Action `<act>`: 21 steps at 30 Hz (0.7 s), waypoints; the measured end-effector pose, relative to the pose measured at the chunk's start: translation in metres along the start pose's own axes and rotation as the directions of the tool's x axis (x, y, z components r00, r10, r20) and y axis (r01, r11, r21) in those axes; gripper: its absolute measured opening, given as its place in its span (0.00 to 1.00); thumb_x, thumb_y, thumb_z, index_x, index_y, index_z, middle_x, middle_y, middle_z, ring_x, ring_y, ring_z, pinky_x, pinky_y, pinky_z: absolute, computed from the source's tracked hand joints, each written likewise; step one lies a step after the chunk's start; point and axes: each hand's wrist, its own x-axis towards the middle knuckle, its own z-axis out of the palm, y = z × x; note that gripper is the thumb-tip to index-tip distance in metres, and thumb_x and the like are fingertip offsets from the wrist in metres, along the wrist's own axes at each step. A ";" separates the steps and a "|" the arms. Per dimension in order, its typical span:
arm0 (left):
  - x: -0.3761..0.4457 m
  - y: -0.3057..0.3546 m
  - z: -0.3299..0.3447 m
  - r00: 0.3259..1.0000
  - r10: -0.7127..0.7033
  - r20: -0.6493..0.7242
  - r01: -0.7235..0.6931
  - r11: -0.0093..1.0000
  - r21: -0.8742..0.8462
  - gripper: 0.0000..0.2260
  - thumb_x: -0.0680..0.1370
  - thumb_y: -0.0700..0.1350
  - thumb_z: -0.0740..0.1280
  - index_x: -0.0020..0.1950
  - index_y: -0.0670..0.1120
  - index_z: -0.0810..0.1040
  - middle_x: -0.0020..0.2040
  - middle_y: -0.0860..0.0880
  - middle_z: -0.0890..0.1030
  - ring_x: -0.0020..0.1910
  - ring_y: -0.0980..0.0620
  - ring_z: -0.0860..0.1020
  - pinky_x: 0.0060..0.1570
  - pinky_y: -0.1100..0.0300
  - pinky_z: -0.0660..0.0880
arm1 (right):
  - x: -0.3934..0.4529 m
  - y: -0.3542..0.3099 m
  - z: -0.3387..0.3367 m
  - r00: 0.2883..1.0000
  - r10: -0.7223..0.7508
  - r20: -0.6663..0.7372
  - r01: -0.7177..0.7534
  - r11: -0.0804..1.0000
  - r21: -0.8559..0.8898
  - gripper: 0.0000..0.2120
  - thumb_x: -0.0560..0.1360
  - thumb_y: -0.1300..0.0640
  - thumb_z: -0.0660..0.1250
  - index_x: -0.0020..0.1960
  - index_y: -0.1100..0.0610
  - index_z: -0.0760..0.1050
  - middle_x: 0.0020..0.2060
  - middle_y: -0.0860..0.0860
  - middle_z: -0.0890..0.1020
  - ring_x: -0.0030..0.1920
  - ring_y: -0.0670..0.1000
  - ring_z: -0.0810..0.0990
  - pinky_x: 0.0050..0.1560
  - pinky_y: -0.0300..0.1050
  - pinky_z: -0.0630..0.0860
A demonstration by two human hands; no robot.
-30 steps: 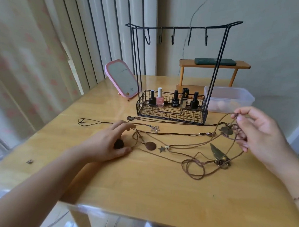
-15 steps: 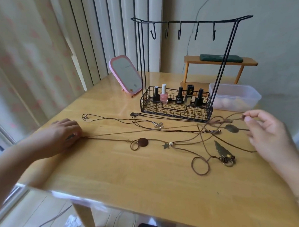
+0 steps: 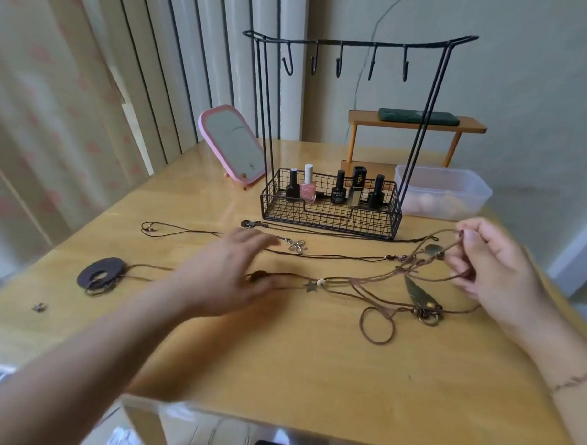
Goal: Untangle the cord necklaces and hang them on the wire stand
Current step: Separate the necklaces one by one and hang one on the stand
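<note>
Just in front of the wire stand (image 3: 336,130), several brown cord necklaces (image 3: 350,278) lay tangled across the wooden bench (image 3: 296,363), their pendants spread among the loops: a flower charm (image 3: 296,246), a small star (image 3: 311,286), a leaf (image 3: 418,291) and a dark ring-shaped disc (image 3: 99,276) lying well to the left of the stand. The right hand (image 3: 492,264), to the right of the stand's basket, pinched a cord between thumb and fingers and held it lifted off the bench. The left hand (image 3: 229,273), blurred, hovered low over the cords in front of the stand with its fingers spread and relaxed, gripping nothing. The stand's hooks (image 3: 339,63) were bare. Nail polish bottles (image 3: 334,190) stood in its basket, a pink mirror (image 3: 231,145) leaned to the left of the stand, and a clear plastic box (image 3: 445,192) sat just behind its right side.
</note>
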 end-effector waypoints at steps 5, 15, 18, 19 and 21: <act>0.044 0.031 0.041 0.987 0.054 0.153 -0.056 0.998 0.007 0.31 0.73 0.70 0.64 0.68 0.51 0.71 0.64 0.52 0.72 0.64 0.50 0.68 0.65 0.50 0.70 | -0.005 -0.015 -0.011 0.994 -0.007 -0.110 0.033 0.971 0.237 0.09 0.74 0.43 0.59 0.42 0.47 0.72 0.26 0.46 0.68 0.25 0.47 0.62 0.25 0.38 0.59; 0.030 0.012 0.034 0.997 0.062 -0.037 -0.066 0.990 -0.121 0.09 0.78 0.34 0.62 0.51 0.48 0.73 0.44 0.53 0.76 0.43 0.50 0.71 0.43 0.61 0.66 | -0.008 -0.004 -0.024 0.992 0.019 -0.122 0.008 0.977 0.212 0.10 0.75 0.48 0.57 0.45 0.55 0.68 0.25 0.47 0.67 0.24 0.47 0.62 0.24 0.38 0.59; 0.029 0.007 0.021 0.989 -0.133 0.072 0.151 0.885 -0.441 0.12 0.80 0.32 0.61 0.46 0.50 0.70 0.34 0.56 0.74 0.36 0.50 0.73 0.37 0.60 0.69 | -0.009 -0.001 -0.023 0.997 0.008 -0.076 0.006 0.983 0.181 0.12 0.74 0.45 0.60 0.45 0.55 0.70 0.25 0.47 0.67 0.24 0.48 0.63 0.24 0.39 0.60; 0.030 0.005 0.016 0.982 -0.135 0.133 0.188 0.796 -0.575 0.10 0.81 0.34 0.62 0.45 0.49 0.71 0.32 0.55 0.72 0.34 0.50 0.70 0.34 0.61 0.68 | -0.009 -0.001 -0.023 0.999 0.006 -0.045 0.001 0.986 0.169 0.15 0.72 0.42 0.62 0.44 0.54 0.71 0.25 0.47 0.68 0.25 0.48 0.64 0.24 0.39 0.61; 0.033 0.001 0.004 0.978 -0.126 0.169 0.209 0.682 -0.701 0.08 0.83 0.39 0.63 0.44 0.45 0.73 0.29 0.56 0.69 0.31 0.53 0.66 0.29 0.64 0.65 | -0.010 0.000 -0.024 0.999 0.007 0.032 -0.010 0.995 0.104 0.24 0.68 0.32 0.67 0.44 0.54 0.73 0.27 0.47 0.69 0.26 0.48 0.65 0.25 0.38 0.63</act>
